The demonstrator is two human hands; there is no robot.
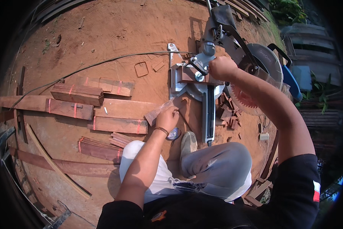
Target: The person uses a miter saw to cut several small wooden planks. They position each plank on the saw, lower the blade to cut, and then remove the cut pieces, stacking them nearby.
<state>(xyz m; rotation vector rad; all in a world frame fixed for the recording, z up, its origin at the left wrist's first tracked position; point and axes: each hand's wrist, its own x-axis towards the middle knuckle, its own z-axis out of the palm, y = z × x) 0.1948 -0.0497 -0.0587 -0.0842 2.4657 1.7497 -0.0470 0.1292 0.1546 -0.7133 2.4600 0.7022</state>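
A miter saw (204, 91) stands on the ground ahead of me, its toothed blade (244, 96) off to the right. Against its fence lies a short block of reddish wood (186, 74), pressed down by a clamp (198, 75). My right hand (222, 68) is closed at the end of the clamp's black lever; its fingers partly hide what they grip. Lower left, my left hand (168, 118) has its fingers curled over the edge of a short wooden board (153, 115). Just below that hand, a round tape measure (174, 133) rests on the ground by my shoe.
Bundles of wood strips tied with red bands (77, 94) lie to the left, with long planks (57, 164) around them. A black cable (114, 58) crosses the ground to the saw. Wood offcuts (229, 113) are heaped right of the saw base.
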